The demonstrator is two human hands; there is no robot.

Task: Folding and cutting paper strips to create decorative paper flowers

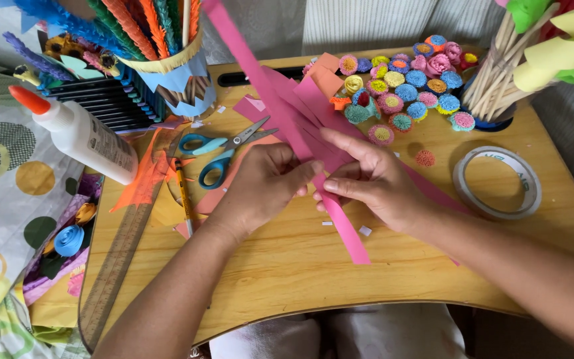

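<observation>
My left hand (pixel 260 189) and my right hand (pixel 367 176) meet over the middle of a small wooden lap table (pixel 287 272). Both pinch one long pink paper strip (pixel 347 233), which runs from the upper left down past my fingers toward the table's front. Under my right hand lies a loose pile of more pink paper strips (pixel 300 103). Blue-handled scissors (pixel 220 149) lie shut just left of my left hand.
Several small rolled paper flowers (pixel 400 83) sit at the back. A tape roll (pixel 497 183) lies right, a cup of wooden sticks (pixel 493 86) behind it. A glue bottle (pixel 78 133), ruler (pixel 117 259), pencil (pixel 184 196) and a cup of paper feathers (pixel 167 60) stand left.
</observation>
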